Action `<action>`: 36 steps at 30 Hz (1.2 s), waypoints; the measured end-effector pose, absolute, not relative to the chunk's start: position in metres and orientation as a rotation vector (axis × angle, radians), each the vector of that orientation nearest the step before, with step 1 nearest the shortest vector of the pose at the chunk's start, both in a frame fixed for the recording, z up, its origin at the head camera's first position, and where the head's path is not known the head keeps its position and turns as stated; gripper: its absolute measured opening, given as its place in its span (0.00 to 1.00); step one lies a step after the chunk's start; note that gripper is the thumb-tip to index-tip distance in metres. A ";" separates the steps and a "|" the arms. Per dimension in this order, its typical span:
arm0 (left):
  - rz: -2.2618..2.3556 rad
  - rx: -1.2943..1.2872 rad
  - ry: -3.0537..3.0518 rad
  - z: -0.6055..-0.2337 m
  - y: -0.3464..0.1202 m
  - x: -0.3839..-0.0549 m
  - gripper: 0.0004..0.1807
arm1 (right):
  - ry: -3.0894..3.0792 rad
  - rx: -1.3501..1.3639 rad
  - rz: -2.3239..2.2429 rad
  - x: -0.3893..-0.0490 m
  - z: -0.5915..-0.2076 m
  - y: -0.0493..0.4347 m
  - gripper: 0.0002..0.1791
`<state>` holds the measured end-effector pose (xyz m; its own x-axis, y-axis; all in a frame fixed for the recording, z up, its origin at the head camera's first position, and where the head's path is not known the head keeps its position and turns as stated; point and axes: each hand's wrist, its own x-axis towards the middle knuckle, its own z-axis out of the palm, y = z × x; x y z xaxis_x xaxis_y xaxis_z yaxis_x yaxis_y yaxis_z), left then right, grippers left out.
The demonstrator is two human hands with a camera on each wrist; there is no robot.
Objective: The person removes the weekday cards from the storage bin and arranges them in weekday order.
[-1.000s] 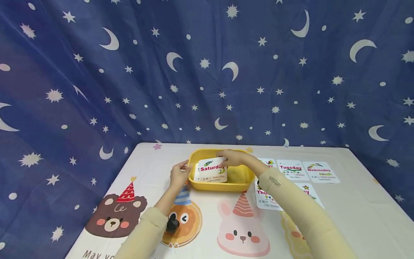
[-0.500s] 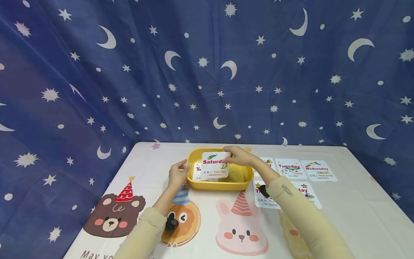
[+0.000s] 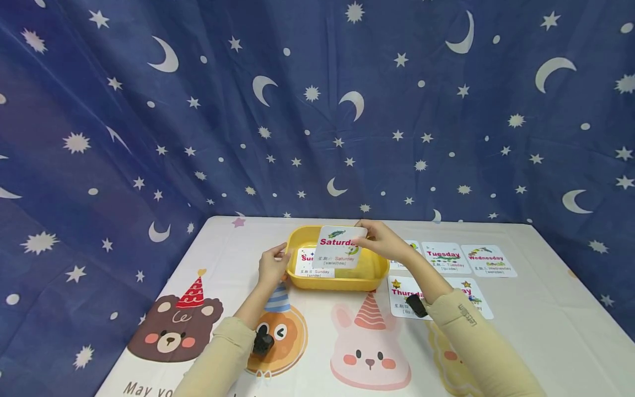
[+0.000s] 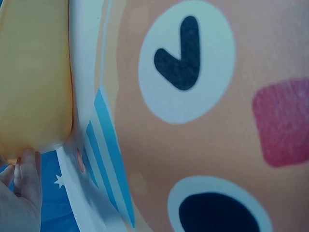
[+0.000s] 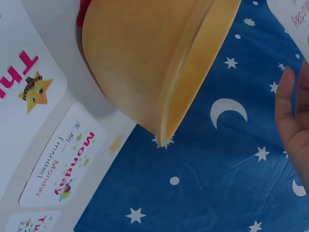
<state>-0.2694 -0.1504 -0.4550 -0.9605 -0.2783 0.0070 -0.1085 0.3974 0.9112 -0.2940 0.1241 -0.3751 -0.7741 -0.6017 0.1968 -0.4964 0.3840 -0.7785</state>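
My right hand (image 3: 379, 241) pinches the Saturday card (image 3: 337, 248) by its right edge, holding it tilted over the yellow tray (image 3: 332, 284). Beneath it, the Sunday card (image 3: 310, 266) lies inside the tray, partly covered by the Saturday card in the head view. My left hand (image 3: 273, 264) grips the tray's left end; in the left wrist view its fingers (image 4: 30, 169) are at the tray's end wall. The right wrist view has the tray's outer side, the right hand (image 5: 294, 116) at the right edge and a corner of the Saturday card (image 5: 292, 17).
Right of the tray lie the Monday card (image 5: 60, 159), Tuesday card (image 3: 446, 258) and Wednesday card (image 3: 489, 261). In front are the Thursday card (image 3: 404, 298) and another card (image 3: 471, 298), partly behind the right forearm. A starry blue curtain (image 3: 317, 110) hangs behind the table.
My right hand has lifted the Saturday card up off the Sunday card and moved it to the right, uncovering more of the Sunday card. The left hand has stayed at the tray's left end.
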 end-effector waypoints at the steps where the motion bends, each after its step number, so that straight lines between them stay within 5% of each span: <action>1: -1.606 0.345 -2.490 -0.456 -0.150 -0.270 0.20 | 2.507 -0.999 -1.377 -0.292 -0.375 0.126 0.10; 36: -1.637 0.335 -2.473 -0.459 -0.152 -0.271 0.20 | 2.381 -0.417 -1.785 -0.215 -0.372 0.196 0.22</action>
<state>-0.2707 -0.1521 -0.4588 -0.9626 -0.2709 0.0076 -0.0988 0.3770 0.9209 -0.2153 0.1964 -0.3724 -0.9524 -0.2998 0.0559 -0.1377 0.2592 -0.9560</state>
